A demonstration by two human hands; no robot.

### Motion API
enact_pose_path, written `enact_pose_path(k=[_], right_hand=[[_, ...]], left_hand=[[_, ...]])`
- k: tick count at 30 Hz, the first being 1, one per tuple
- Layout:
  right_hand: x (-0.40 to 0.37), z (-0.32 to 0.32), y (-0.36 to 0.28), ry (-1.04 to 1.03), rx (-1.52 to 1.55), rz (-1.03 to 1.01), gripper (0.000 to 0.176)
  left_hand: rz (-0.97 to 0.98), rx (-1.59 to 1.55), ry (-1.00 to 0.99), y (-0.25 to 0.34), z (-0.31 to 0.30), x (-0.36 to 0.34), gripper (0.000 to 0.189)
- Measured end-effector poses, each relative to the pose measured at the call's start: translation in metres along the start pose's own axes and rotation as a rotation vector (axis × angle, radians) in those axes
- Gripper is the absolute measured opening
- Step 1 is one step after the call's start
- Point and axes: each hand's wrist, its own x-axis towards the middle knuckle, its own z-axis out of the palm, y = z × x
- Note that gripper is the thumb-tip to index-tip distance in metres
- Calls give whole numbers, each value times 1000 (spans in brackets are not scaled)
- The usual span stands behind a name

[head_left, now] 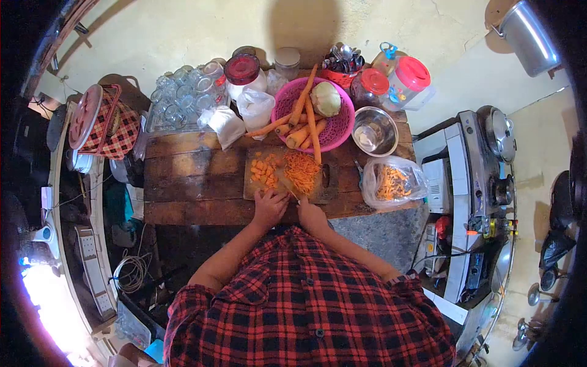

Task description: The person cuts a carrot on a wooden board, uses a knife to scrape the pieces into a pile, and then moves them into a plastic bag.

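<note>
A wooden cutting board (251, 183) lies near the front edge of the wooden table. On its left part are diced carrot pieces (264, 172), and to their right a heap of shredded carrot (302, 172). My left hand (271, 207) rests at the board's front edge, fingers bent together over something I cannot make out. My right hand (312, 215) is wrapped round the handle of a knife (292, 194), whose blade points up and left between the hands. Behind the board, a pink basket (347, 131) holds whole carrots (301, 105) and a cabbage (325, 100).
Right of the board are a metal bowl (375, 131) and a plastic bag of carrot pieces (394, 183). Glasses on a tray (160, 125), white bags (224, 125) and lidded jars (242, 70) stand at the back left. A stove (474, 147) is at right.
</note>
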Motion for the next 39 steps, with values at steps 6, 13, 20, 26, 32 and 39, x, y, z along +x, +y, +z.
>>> enact_pose_path(k=[6, 13, 20, 26, 32, 39], right_hand=[[4, 1, -3, 4, 26, 35, 27], [-9, -11, -9, -42, 26, 76, 29], [12, 11, -3, -35, -10, 61, 26], [-3, -5, -11, -17, 39, 25, 26], [-1, 2, -7, -29, 25, 35, 26], [4, -2, -11, -23, 73, 36, 26]], left_hand=[[3, -41, 3, -4, 7, -3, 26], [-4, -26, -6, 1, -4, 2, 22], [8, 17, 29, 1, -1, 1, 22], [-1, -21, 15, 0, 2, -2, 25], [-36, -35, -24, 1, 1, -2, 24], [23, -8, 59, 1, -3, 3, 18]])
